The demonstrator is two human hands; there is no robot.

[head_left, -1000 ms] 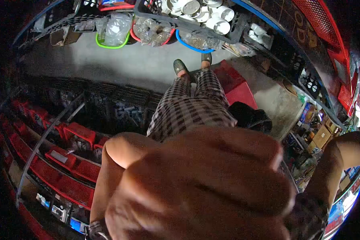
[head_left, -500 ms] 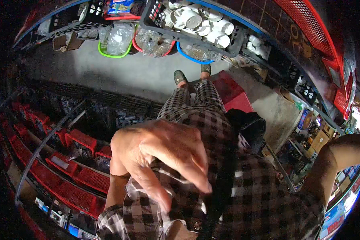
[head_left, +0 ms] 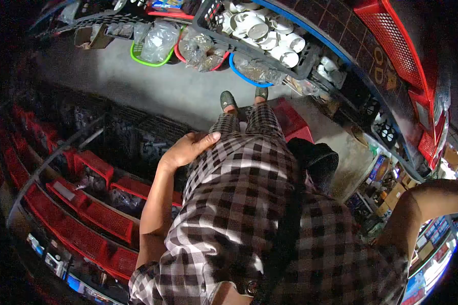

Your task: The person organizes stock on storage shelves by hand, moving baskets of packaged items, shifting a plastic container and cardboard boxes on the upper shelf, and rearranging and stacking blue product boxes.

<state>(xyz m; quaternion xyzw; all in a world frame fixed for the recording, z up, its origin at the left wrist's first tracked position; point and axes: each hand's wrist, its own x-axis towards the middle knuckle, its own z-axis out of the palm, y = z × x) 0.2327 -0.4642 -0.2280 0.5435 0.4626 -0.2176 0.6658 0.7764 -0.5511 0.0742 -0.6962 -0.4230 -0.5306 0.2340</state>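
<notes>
My left hand (head_left: 188,151) is down beside my left hip, its thumb stretched out along the checked trousers (head_left: 263,122). I see nothing held in it. Its other fingers are mostly hidden by the back of the hand and the hip, but the hand looks open. Near it are the checked shirt (head_left: 239,203) and, further to the left, red plastic bins (head_left: 94,168). My right forearm (head_left: 435,201) is raised out to the right, and its hand lies beyond the edge of the view.
Ahead, a dark crate (head_left: 208,28) holds white pipe fittings (head_left: 257,31). Below it stand green (head_left: 150,62), red (head_left: 179,53) and blue baskets (head_left: 239,73) with plastic bags. A red stool (head_left: 292,119) is beside my legs. Red bins line the left rack; red crates (head_left: 397,40) stand at the right.
My left hand has dropped from in front of my chest down to my left hip. The view has shifted slightly. My right arm stays raised at the right edge.
</notes>
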